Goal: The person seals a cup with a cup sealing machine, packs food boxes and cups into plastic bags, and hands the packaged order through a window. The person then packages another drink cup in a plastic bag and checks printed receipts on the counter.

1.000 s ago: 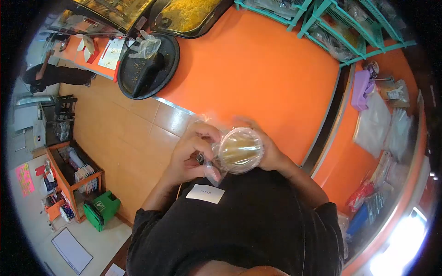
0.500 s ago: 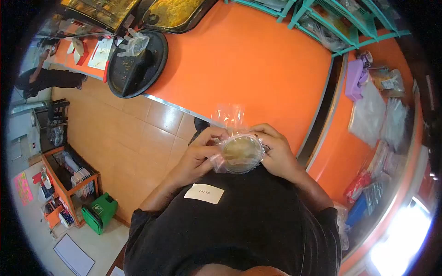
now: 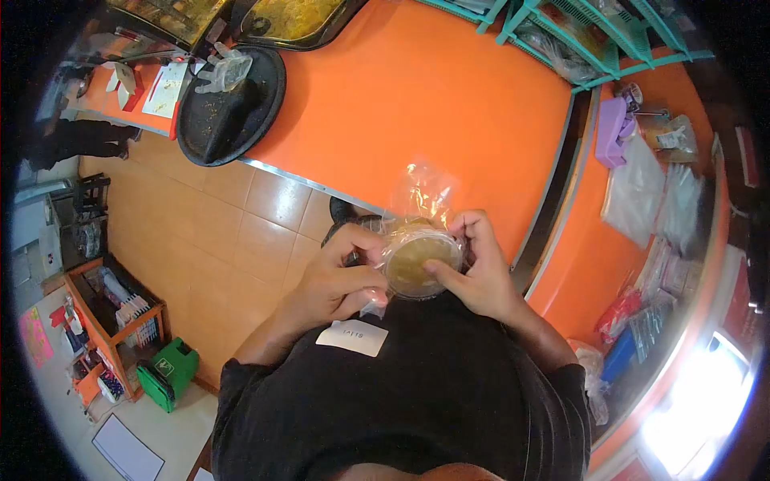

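A round clear tub [image 3: 421, 264] with brownish-green contents is in front of my chest, inside a thin transparent plastic bag [image 3: 427, 192]. The bag's loose film stands up beyond the tub, over the orange counter. My left hand [image 3: 345, 276] is closed on the bag at the tub's left side, and a bit of film sticks out by its thumb. On the right, my right hand [image 3: 485, 272] is closed around the tub's edge. Its thumb lies across the top, and its fingers hold the bag film at the far side.
The orange counter [image 3: 417, 104] bears a black round stone dish [image 3: 257, 120] with a plastic glove [image 3: 228, 72] on it. Behind stand a food tray [image 3: 293, 20] and green racks [image 3: 593, 56]. Plastic bags [image 3: 634, 192] lie on the right. Another person [image 3: 72, 143] stands far left.
My right thumb has come over onto the tub's top. The bag's loose film has spread up and to the right. My left hand has shifted slightly and tugs the film near its thumb.
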### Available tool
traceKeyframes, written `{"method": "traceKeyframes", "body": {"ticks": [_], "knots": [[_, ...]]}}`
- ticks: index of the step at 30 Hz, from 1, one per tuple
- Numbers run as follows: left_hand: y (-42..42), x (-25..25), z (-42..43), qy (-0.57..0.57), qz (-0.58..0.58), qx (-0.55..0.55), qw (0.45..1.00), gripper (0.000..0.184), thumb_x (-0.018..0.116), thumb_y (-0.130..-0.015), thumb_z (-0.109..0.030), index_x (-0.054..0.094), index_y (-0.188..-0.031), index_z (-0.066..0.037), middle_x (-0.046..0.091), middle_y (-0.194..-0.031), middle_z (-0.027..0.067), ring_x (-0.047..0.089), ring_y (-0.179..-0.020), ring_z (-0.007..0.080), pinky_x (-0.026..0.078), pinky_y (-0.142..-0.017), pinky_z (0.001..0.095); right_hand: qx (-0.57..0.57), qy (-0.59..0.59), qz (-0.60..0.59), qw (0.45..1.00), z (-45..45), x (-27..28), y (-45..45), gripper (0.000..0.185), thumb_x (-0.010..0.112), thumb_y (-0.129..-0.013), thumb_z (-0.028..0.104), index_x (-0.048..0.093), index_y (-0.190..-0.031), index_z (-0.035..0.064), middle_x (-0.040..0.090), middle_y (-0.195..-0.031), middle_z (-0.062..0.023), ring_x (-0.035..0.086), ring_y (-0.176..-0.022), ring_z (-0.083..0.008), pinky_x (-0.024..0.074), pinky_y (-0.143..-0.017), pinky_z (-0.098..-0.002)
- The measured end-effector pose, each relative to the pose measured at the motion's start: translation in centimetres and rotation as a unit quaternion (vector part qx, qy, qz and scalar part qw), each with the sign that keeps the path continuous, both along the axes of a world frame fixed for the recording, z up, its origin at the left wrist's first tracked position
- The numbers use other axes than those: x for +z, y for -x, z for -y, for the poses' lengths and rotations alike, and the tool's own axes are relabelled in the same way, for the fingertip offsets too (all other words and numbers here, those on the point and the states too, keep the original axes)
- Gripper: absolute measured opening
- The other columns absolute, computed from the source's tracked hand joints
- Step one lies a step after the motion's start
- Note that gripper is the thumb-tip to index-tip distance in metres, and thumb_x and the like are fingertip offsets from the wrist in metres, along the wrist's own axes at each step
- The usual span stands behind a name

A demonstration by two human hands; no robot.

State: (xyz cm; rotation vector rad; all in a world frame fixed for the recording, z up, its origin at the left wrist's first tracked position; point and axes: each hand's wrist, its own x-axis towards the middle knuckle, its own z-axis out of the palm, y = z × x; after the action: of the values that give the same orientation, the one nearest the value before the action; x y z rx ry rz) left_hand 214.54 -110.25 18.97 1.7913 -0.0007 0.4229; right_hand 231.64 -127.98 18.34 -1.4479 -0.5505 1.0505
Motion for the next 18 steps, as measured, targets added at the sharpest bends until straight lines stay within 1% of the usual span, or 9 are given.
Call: {"method": "traceKeyframes", "body": {"ticks": [1, 2, 5, 8, 10, 13, 14, 16, 18], "knots": [[0.1, -0.1, 0.3, 0.071, -0.01, -0.011, 0.997, 0.027, 0.072, -0.085, -0.028, 0.063, -0.08, -0.003, 0.055, -0.105, 0.01, 0.058, -0.092, 0.0235, 0.049, -0.075, 0.0333, 0.001, 0.005, 0.004, 1.0, -0.6, 0.0, 0.3, 0.031, 0.071, -0.09, 0.017, 0.05, -0.108, 0.0021, 0.058, -0.097, -0.0052, 0.055, -0.088, -0.0093, 0.0464, -0.076, -0.0274], [0.0, 0.3, 0.0, 0.073, -0.011, -0.041, 0.996, 0.025, 0.071, -0.086, -0.027, 0.063, -0.081, -0.004, 0.055, -0.103, 0.0099, 0.058, -0.09, 0.0231, 0.049, -0.075, 0.0331, 0.0, 0.011, 0.009, 1.0, -0.9, 0.0, 0.4, 0.036, 0.073, -0.088, 0.02, 0.049, -0.109, 0.0031, 0.057, -0.096, -0.0049, 0.054, -0.088, -0.0092, 0.0459, -0.077, -0.0272], [-0.6, 1.4, -1.1, 0.082, -0.005, -0.122, 0.989, 0.02, 0.068, -0.089, -0.021, 0.062, -0.083, -0.004, 0.056, -0.1, 0.01, 0.058, -0.087, 0.0224, 0.049, -0.075, 0.0329, 0.107, 0.051, 0.015, 0.993, -1.0, -0.3, -1.3, 0.038, 0.076, -0.086, 0.022, 0.05, -0.105, 0.0036, 0.057, -0.096, -0.0047, 0.054, -0.091, -0.0105, 0.0465, -0.08, -0.0271], [-0.6, 1.4, -1.7, 0.091, 0.018, -0.172, 0.981, 0.013, 0.063, -0.091, -0.013, 0.059, -0.083, -0.003, 0.055, -0.098, 0.0109, 0.058, -0.088, 0.0233, 0.048, -0.077, 0.034, 0.135, 0.105, 0.135, 0.976, -1.3, 0.6, -1.3, 0.038, 0.078, -0.084, 0.02, 0.051, -0.105, 0.0031, 0.057, -0.097, -0.0041, 0.055, -0.092, -0.0102, 0.0466, -0.082, -0.0273], [-1.2, 2.0, -2.0, 0.083, 0.049, -0.182, 0.979, 0.011, 0.058, -0.091, -0.008, 0.057, -0.082, -0.003, 0.055, -0.097, 0.0117, 0.058, -0.089, 0.025, 0.048, -0.079, 0.035, 0.123, 0.075, 0.077, 0.987, -1.5, 0.1, -1.0, 0.037, 0.077, -0.085, 0.021, 0.052, -0.105, 0.0029, 0.057, -0.097, -0.0038, 0.054, -0.091, -0.0099, 0.0465, -0.081, -0.0269], [-3.2, 2.0, -1.6, 0.139, 0.168, -0.217, 0.952, 0.015, 0.053, -0.092, -0.008, 0.054, -0.078, -0.003, 0.054, -0.096, 0.0131, 0.056, -0.085, 0.0266, 0.046, -0.079, 0.0359, 0.095, 0.04, -0.023, 0.994, -2.1, -0.1, -0.3, 0.033, 0.076, -0.087, 0.022, 0.053, -0.103, 0.0032, 0.057, -0.093, -0.0026, 0.053, -0.087, -0.0088, 0.0461, -0.078, -0.0262], [-3.2, 2.1, -1.6, 0.142, 0.155, -0.241, 0.947, 0.016, 0.052, -0.093, -0.008, 0.053, -0.078, -0.003, 0.053, -0.095, 0.0134, 0.055, -0.083, 0.0265, 0.046, -0.078, 0.036, 0.084, 0.03, -0.056, 0.994, -2.3, -0.1, -0.3, 0.032, 0.075, -0.087, 0.022, 0.053, -0.102, 0.0034, 0.057, -0.091, -0.0021, 0.053, -0.085, -0.0083, 0.0459, -0.077, -0.026], [-3.2, 2.3, -1.6, 0.147, 0.13, -0.289, 0.937, 0.018, 0.051, -0.095, -0.01, 0.052, -0.078, -0.002, 0.052, -0.095, 0.0141, 0.053, -0.08, 0.0263, 0.045, -0.076, 0.0361, 0.09, 0.069, -0.02, 0.993, -2.2, -1.0, -0.4, 0.031, 0.074, -0.088, 0.022, 0.054, -0.101, 0.0033, 0.058, -0.089, -0.0022, 0.054, -0.085, -0.0089, 0.0469, -0.077, -0.028], [-2.9, 2.9, -1.9, 0.163, 0.1, -0.287, 0.938, 0.018, 0.05, -0.095, -0.011, 0.051, -0.079, -0.002, 0.052, -0.095, 0.0141, 0.052, -0.079, 0.0258, 0.044, -0.075, 0.0358, 0.099, 0.096, 0.033, 0.99, -2.3, -0.8, -0.3, 0.029, 0.073, -0.088, 0.021, 0.054, -0.1, 0.0028, 0.059, -0.087, -0.004, 0.056, -0.083, -0.0115, 0.0476, -0.076, -0.0307]]}}
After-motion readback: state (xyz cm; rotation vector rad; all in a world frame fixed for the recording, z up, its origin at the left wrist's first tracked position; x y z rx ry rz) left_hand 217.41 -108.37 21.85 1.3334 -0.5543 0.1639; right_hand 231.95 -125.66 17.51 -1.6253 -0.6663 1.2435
